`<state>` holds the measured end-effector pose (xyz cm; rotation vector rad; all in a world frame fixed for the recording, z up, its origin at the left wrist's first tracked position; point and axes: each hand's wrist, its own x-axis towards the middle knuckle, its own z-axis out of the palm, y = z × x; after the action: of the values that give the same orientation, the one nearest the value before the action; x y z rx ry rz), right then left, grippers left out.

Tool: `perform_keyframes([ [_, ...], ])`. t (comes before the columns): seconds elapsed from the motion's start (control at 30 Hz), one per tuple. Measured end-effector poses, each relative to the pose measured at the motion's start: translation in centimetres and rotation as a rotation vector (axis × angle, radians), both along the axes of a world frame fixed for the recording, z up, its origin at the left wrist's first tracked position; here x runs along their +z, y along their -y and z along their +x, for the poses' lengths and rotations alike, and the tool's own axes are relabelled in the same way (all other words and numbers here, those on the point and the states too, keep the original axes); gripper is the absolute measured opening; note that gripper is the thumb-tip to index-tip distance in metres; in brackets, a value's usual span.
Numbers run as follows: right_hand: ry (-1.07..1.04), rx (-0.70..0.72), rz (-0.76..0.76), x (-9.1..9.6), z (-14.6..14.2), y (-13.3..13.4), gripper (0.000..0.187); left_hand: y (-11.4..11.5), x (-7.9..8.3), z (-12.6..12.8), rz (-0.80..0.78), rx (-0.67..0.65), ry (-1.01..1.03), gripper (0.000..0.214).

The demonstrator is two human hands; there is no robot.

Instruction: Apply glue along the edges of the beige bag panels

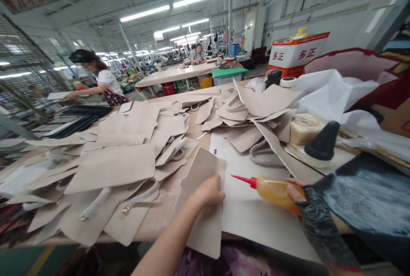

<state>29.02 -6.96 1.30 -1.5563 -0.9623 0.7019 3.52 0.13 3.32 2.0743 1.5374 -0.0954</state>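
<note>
My left hand (209, 191) is closed on the right edge of a beige bag panel (203, 224), which stands tilted at the front of the table. My right hand (295, 191) is wrapped round a squeeze bottle (277, 190) of amber liquid with a red nozzle; the nozzle points left, towards the panel but apart from it. Beneath the bottle lies a pale flat sheet (250, 212). A large pile of beige bag panels with handles (112, 165) spreads to the left of my left hand. Another heap of beige panels (243, 118) lies beyond the sheet.
On the right stand a black cone-shaped object (322, 141), a yellowed block (306, 128) and a red-and-white can (291, 56). White wrapping (333, 92) lies behind them. A co-worker (99, 77) handles a flat piece at the left; another person (197, 55) sits farther back.
</note>
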Motion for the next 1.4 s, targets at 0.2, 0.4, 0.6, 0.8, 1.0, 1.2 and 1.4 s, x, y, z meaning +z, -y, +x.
perform_keyframes([
  [0.2,0.199,0.081,0.009,0.1,-0.3,-1.3,0.043,0.4,-0.9,0.2,0.086,0.073,0.038,0.048],
  [0.4,0.339,0.104,0.114,-0.4,-1.2,-2.8,0.043,0.4,-2.8,-1.2,0.081,0.205,0.349,0.054],
  [0.6,0.451,0.123,0.187,-1.3,-1.5,-4.0,0.040,0.0,-2.5,-1.7,-0.031,0.177,0.641,0.052],
  [0.8,0.500,0.155,0.246,-1.1,-2.2,-5.4,0.042,0.3,-2.0,-1.5,-0.098,0.250,0.646,0.052],
  [1.0,0.492,0.218,0.236,-0.6,-2.2,-6.2,0.041,0.3,-2.3,-1.6,-0.174,0.291,0.627,0.054],
  [1.2,0.472,0.235,0.226,-0.4,-2.0,-6.6,0.036,0.2,-3.0,-1.6,-0.192,0.364,0.594,0.058],
  [1.4,0.450,0.240,0.221,-0.5,-1.9,-6.9,0.033,0.1,-3.1,-1.6,-0.207,0.366,0.585,0.059],
])
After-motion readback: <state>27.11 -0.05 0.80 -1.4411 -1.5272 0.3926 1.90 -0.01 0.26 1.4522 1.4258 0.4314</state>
